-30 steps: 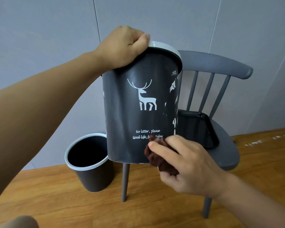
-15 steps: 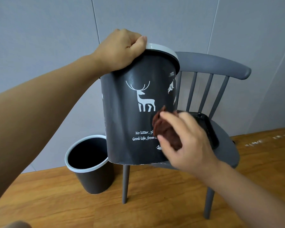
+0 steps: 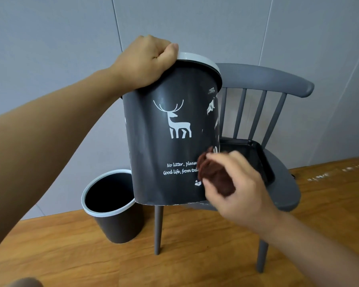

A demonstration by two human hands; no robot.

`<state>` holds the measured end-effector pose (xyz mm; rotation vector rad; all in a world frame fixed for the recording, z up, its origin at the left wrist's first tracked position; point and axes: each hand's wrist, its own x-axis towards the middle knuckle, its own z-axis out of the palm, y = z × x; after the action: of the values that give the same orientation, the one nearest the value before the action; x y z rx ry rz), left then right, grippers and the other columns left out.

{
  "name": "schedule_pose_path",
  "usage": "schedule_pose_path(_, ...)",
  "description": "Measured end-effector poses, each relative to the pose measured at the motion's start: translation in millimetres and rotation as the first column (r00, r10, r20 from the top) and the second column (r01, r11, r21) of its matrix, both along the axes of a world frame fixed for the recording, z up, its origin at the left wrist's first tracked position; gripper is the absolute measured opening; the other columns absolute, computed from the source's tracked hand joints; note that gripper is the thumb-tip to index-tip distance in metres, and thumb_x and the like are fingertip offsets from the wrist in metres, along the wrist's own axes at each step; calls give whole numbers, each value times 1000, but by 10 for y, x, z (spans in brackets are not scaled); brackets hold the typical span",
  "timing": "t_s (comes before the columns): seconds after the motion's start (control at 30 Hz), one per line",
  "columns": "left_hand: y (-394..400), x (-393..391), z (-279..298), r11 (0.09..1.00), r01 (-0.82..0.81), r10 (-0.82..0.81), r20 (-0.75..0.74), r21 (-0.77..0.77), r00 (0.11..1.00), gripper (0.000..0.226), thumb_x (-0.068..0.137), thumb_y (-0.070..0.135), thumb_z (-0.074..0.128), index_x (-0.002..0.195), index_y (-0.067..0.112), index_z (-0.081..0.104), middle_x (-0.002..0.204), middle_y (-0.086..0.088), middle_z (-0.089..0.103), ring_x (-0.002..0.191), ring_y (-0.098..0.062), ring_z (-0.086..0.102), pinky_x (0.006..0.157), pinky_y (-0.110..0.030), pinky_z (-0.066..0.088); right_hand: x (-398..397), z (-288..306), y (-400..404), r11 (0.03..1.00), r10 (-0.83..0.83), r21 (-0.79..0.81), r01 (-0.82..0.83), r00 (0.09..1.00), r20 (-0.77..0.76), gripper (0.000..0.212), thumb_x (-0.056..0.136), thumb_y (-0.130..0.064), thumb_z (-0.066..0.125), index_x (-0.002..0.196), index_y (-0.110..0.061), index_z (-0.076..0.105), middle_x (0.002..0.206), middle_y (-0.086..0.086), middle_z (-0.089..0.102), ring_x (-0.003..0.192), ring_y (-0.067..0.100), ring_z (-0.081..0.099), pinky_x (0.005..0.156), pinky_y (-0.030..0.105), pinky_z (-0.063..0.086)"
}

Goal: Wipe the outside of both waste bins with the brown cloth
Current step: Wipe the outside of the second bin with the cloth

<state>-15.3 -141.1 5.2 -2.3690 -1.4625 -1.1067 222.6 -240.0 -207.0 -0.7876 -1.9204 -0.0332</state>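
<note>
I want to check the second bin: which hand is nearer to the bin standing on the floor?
Left. The left hand grips the held bin's rim, above the floor bin. The right hand with the brown cloth is further right.

My left hand [image 3: 145, 63] grips the rim of the dark grey deer-printed waste bin [image 3: 170, 131], lifted in front of the grey spindle-back wooden chair [image 3: 282, 183]. My right hand [image 3: 240, 189] presses the bunched brown cloth [image 3: 214, 175] against its lower right side. The second dark grey white-rimmed waste bin [image 3: 114, 206] stands on the wooden floor [image 3: 195, 255], left of the chair. A black rectangular tray [image 3: 255, 156] lies on the chair seat.
</note>
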Motion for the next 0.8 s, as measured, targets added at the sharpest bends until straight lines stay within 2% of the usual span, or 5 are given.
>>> schedule_pose_path(0.13,15,-33,-11,1000,8,-8,24,-7,1000,46,102,42,38,64,19,24,59,4,24,51,-11,24,55,-35,22,80,-116,-216,992,111,30,-121,964,244,42,80,-16,77,120,-7,72,94,2,58,79,17,59,73,26,55)
schedule_pose_path(0.33,-2,-25,-11,1000,3,-3,9,10,1000,46,103,41,37,66,17,24,60,3,25,51,-11,25,55,-36,22,46,153,3,996,-71,-64,64,992,-108,36,87,-21,75,123,-14,71,104,-4,63,99,4,62,86,17,51)
schedule_pose_path(0.53,10,-13,-9,1000,-3,3,-15,23,1000,46,104,40,37,66,17,25,60,2,26,51,-12,26,55,-35,23,-1,-49,-264,994,103,-1,-105,971,214,45,82,-21,78,126,-9,72,99,2,60,84,17,62,75,29,56)
schedule_pose_path(0.7,-20,48,17,999,0,3,-63,49,998,47,105,37,38,64,15,28,58,0,28,51,-11,31,49,-24,25,-148,540,-105,993,24,118,-26,1000,19,44,86,-24,80,127,-10,73,100,7,60,86,17,61,83,17,49)
schedule_pose_path(0.8,-37,97,31,998,3,3,-92,65,996,48,105,36,38,63,15,29,56,-1,31,51,-12,32,49,-23,26,-296,952,122,981,-35,191,15,994,100,46,93,-36,72,134,-16,70,108,10,58,100,30,62,86,41,56)
